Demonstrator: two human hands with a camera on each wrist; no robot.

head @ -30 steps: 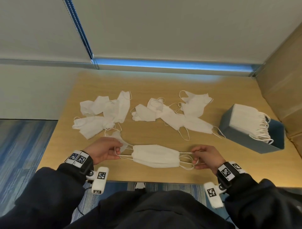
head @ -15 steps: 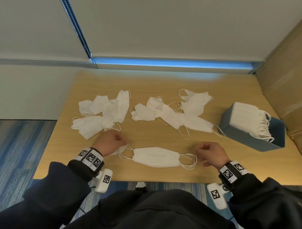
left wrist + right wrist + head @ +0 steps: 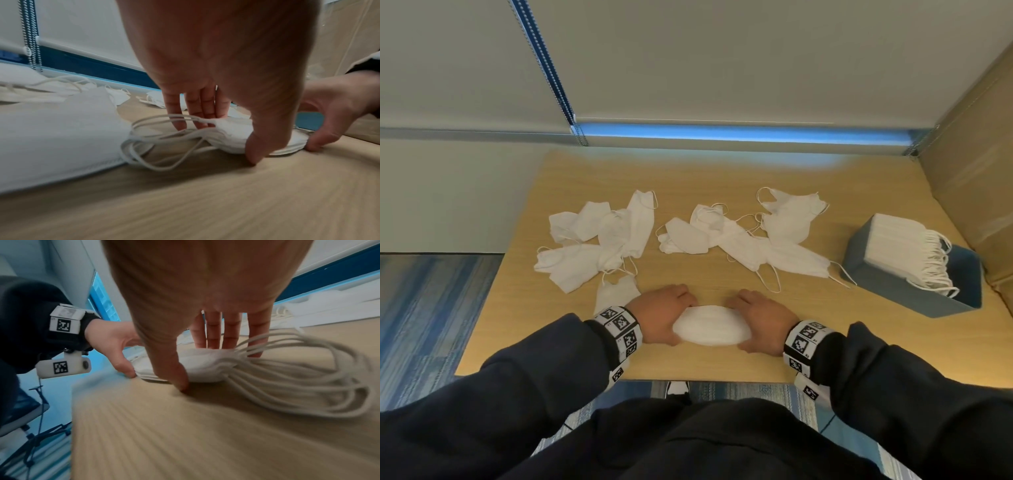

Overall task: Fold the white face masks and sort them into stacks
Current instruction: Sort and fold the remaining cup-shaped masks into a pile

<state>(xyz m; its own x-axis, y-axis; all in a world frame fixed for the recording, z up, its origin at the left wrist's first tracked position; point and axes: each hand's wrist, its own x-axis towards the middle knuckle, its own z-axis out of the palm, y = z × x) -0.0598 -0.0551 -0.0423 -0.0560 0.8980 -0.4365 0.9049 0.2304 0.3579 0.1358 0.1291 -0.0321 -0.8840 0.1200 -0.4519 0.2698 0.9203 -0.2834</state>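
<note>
Now both hands have moved in from the ear loops. My left hand [image 3: 659,317] and right hand [image 3: 762,322] cup the mask stack [image 3: 710,328] at the tabletop's [image 3: 859,342] near edge, thumbs and fingers hugging its ends. Next, I think, it joins the box [image 3: 914,274].

left hand [image 3: 659,317] and right hand [image 3: 760,320] bracket small mask stack [image 3: 710,329] on table [image 3: 859,342], loose masks [image 3: 599,240] beyond the fingertips
</note>
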